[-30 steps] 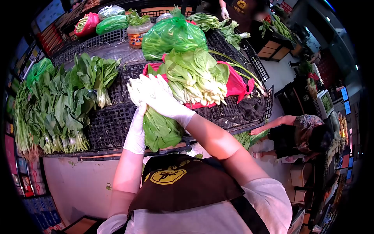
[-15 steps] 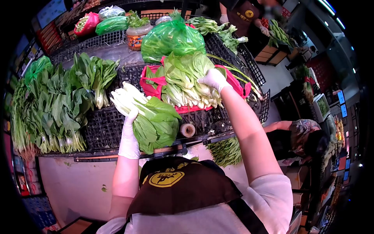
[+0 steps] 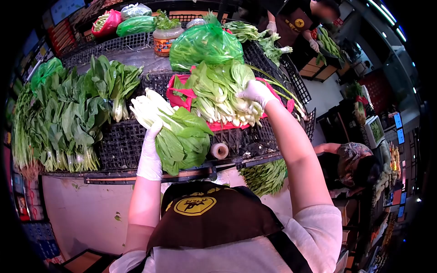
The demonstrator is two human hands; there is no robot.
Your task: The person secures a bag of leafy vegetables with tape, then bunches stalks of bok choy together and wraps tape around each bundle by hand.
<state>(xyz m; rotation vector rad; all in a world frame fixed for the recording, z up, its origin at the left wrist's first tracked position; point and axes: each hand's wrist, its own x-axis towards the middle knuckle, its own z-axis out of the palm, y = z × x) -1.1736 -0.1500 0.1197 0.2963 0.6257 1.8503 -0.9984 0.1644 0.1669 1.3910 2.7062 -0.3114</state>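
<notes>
My left hand (image 3: 151, 148), in a white glove, is wrapped round a bunch of leafy greens (image 3: 182, 141) with pale stems pointing up-left and broad leaves hanging toward me. My gloved right hand (image 3: 257, 93) is closed at the right side of a pile of leafy greens (image 3: 218, 93), its fingertips among the leaves and stems. That pile lies on a red plastic bag (image 3: 178, 95). A roll of tape (image 3: 219, 151) stands by the table's front edge, between my arms.
Tied bunches of dark greens (image 3: 75, 120) line the black crate table (image 3: 120, 145) on the left. Behind the pile sit a green bag of vegetables (image 3: 207, 48) and a jar (image 3: 165, 42). More greens (image 3: 264, 177) lie below the front edge. Co-workers (image 3: 296, 22) stand back right and right.
My right hand has shifted slightly at the right side of the pile. The left hand keeps its bunch almost in place. The whole view has moved a little.
</notes>
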